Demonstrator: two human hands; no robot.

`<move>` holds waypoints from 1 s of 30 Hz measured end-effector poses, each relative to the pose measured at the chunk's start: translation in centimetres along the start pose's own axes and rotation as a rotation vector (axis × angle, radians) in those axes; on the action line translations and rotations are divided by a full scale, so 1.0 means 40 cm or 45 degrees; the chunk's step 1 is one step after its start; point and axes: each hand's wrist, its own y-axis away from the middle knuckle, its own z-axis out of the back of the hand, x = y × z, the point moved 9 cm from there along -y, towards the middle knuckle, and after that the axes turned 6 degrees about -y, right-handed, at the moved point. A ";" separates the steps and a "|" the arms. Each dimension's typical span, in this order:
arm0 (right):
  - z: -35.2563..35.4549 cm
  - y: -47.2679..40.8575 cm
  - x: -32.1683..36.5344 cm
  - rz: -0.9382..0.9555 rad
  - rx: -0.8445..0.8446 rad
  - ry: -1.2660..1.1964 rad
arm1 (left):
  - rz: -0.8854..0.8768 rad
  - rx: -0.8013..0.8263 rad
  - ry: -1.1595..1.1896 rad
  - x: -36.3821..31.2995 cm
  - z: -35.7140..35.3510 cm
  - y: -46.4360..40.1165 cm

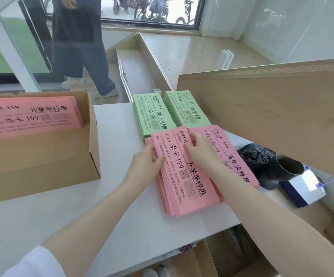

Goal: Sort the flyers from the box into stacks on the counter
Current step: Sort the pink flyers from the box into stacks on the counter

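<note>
Squaring up the near pink flyer stack [184, 174] on the white counter [114, 148], both my hands on it. My left hand [144, 166] grips the stack's left long edge, fingers curled against the side, fingertips partly hidden by the paper. My right hand [199, 146] rests on top near the far end, fingers bent, thumb tucked at the top sheet's edge; can't tell if it pinches one sheet or just presses down. Top sheet reads 季卡 199; small print too blurry to read.

Second pink stack [236, 156] lies just beside it on the right, touching or slightly overlapped, its near left part hidden by my right forearm. Two green stacks sit at the counter's far edge: left green stack [152, 116] and right green stack [186, 108], side by side, near ends tucked under the pink ones.

Cardboard box [42, 156] at the counter's left edge, cut off by the frame, with pink flyers in the box [32, 116] leaning inside; how deep the pile goes is hidden.

Right of the counter, lower down: black plastic bag [254, 154], dark cup [286, 166], white-and-blue carton [304, 186], all partly hidden by a tilted wooden panel [272, 108]. A person's legs [82, 56] stand beyond, upper body cut off.
</note>
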 end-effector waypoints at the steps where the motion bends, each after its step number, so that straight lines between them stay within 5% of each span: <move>1: -0.004 -0.004 0.003 0.008 0.020 0.032 | -0.007 -0.065 -0.070 -0.001 0.008 -0.008; 4: -0.012 0.004 -0.005 -0.005 0.089 0.012 | 0.048 -0.196 0.047 0.025 0.010 -0.006; 10: -0.051 0.050 -0.106 -0.302 0.260 -0.190 | 0.256 -0.024 0.716 0.091 -0.127 0.036; 17: -0.063 0.059 -0.107 -0.462 0.318 -0.509 | 0.239 -0.017 0.762 0.083 -0.153 0.031; 23: -0.032 0.125 -0.111 -0.337 0.334 -0.390 | 0.213 -0.049 0.934 0.055 -0.154 0.106; 30: -0.050 0.156 -0.091 -0.150 0.270 -0.124 | 0.077 -0.050 0.484 0.035 -0.169 0.115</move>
